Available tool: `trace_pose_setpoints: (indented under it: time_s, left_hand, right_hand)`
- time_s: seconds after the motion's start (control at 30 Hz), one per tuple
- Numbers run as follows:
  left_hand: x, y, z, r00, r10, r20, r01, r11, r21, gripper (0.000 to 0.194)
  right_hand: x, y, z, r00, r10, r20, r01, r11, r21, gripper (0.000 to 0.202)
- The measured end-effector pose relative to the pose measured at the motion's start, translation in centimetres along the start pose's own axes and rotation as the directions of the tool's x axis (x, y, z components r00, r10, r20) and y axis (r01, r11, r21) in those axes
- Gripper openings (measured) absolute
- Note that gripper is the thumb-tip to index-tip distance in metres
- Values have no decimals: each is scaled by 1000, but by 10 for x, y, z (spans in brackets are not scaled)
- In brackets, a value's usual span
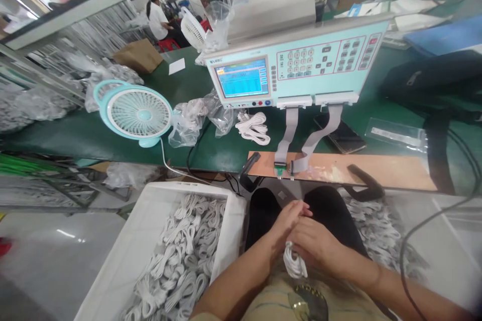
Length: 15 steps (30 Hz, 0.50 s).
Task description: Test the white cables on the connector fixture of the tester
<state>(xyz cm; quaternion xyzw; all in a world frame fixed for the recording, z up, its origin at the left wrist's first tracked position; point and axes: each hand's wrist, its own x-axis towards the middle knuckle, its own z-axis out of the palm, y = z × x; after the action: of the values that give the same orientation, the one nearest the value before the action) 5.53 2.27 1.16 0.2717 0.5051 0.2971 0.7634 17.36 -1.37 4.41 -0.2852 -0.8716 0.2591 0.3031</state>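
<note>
Above my lap, my left hand (288, 219) and my right hand (314, 238) are closed together, the right partly over the left. A coiled white cable (294, 262) is held between them, its loops hanging out below toward my body. The cable's upper part and ends are hidden by the fingers. Ahead, at the bench edge, two grey ribbon cables (289, 133) run down from the teal tester (324, 77) to small connectors (280, 169) on a copper-coloured board (346, 168). Neither hand touches these.
A white bin (113, 256) of coiled cables stands at my left; more cable coils (380, 233) lie at lower right. On the green bench are a teal fan (141, 113), another cable coil (253, 128) and a phone (344, 135). Black clamps (248, 170) grip the board's edge.
</note>
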Motion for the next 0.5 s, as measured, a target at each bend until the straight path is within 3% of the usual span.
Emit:
trace_pose_setpoints:
  time_s: [0.07, 0.1, 0.17, 0.23, 0.3, 0.37, 0.43, 0.5]
  left_hand:
    - [-13, 8, -11, 951, 284, -123, -267, 953, 142, 31]
    - [-21, 13, -17, 902, 419, -102, -385, 889, 250, 28]
    - [-33, 23, -29, 802, 587, 110, -566, 689, 452, 24]
    - [-41, 33, -35, 717, 613, 332, -669, 471, 575, 29]
    - [-43, 41, -34, 683, 620, 386, -678, 344, 649, 33]
    - [-42, 48, -28, 670, 657, 345, -645, 285, 709, 32]
    - [-39, 54, -22, 670, 681, 296, -596, 255, 762, 28]
    - [-34, 57, -18, 694, 682, 229, -548, 294, 783, 22]
  right_hand:
    - [2, 10, 5, 967, 210, -142, -195, 974, 111, 19]
    - [3, 16, 6, 932, 315, -181, -286, 943, 171, 19]
    - [8, 26, 7, 838, 495, -229, -423, 855, 300, 22]
    - [15, 33, 7, 761, 604, -237, -481, 771, 417, 25]
    - [23, 38, 9, 718, 645, -262, -483, 732, 480, 26]
    - [31, 42, 11, 690, 656, -306, -481, 732, 483, 25]
    - [36, 44, 13, 667, 659, -347, -485, 738, 468, 22]
    - [38, 46, 16, 653, 666, -361, -483, 733, 480, 21]
